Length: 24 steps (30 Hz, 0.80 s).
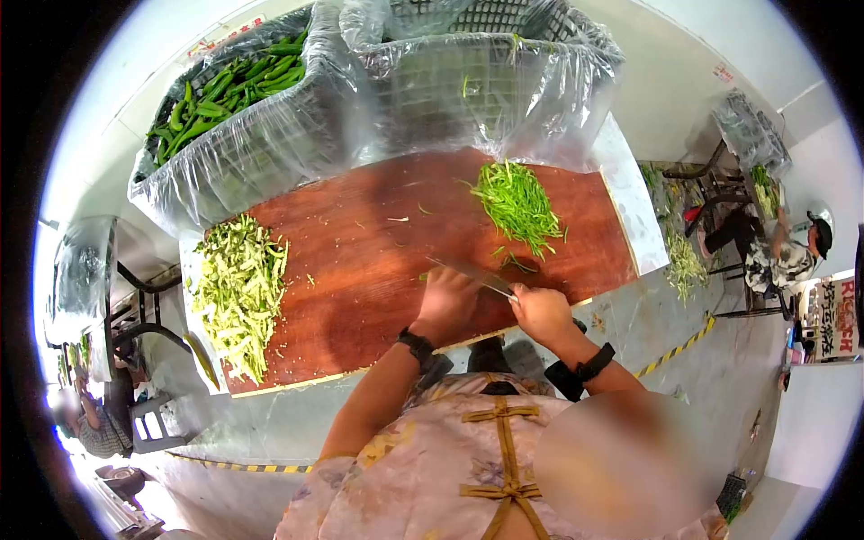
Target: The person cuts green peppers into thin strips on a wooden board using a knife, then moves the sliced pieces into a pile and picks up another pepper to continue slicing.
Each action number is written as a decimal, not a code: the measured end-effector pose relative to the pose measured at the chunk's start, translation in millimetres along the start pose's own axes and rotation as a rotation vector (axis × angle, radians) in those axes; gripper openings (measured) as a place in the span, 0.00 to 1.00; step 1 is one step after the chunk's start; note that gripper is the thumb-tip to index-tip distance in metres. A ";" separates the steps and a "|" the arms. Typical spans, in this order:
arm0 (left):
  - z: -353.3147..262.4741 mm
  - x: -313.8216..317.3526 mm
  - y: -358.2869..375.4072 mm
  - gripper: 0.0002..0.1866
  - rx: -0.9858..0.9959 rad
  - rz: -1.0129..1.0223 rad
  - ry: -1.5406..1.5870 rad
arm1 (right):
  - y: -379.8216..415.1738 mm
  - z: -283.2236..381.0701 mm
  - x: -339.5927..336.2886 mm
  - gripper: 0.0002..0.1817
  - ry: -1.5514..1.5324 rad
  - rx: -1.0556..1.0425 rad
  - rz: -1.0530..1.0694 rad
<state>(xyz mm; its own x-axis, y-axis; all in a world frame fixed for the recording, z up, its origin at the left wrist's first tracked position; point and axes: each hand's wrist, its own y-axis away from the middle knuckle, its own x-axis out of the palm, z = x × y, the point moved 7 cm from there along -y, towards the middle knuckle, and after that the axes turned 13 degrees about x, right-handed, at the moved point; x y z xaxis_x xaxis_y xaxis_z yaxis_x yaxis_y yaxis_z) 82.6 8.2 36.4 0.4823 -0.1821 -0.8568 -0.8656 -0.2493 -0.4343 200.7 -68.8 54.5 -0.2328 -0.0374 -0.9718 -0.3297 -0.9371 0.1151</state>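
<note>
A knife (472,271) is held by its handle in my right hand (544,315), its blade pointing left above the wooden board (360,216). Beside the blade, my left hand (447,295) rests near the board's front edge with its fingers bent together; a bit of green shows by its fingertips, and what it grips is too small to make out. Beyond the knife lies a heap of shredded green pepper (517,205). At the board's left end sits a larger pile of pale green cuttings (236,292).
Behind the board stand a plastic-lined crate of whole green peppers (225,94) and another lined crate (477,94). One person sits at the far right (783,256), another at the far left (99,423). Yellow-black tape (679,346) marks the floor.
</note>
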 end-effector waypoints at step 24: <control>1.6 -6.5 -12.1 0.11 -0.019 -0.052 -0.099 | -16.9 4.1 20.1 0.08 -0.041 0.006 -0.070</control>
<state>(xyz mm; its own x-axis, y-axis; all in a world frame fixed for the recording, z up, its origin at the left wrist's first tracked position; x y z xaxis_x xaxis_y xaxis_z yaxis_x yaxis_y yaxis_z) 89.7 14.0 46.8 0.5103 -0.0734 -0.8569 -0.8364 -0.2741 -0.4746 197.8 -52.3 33.9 -0.2464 0.0421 -0.9682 -0.3517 -0.9348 0.0489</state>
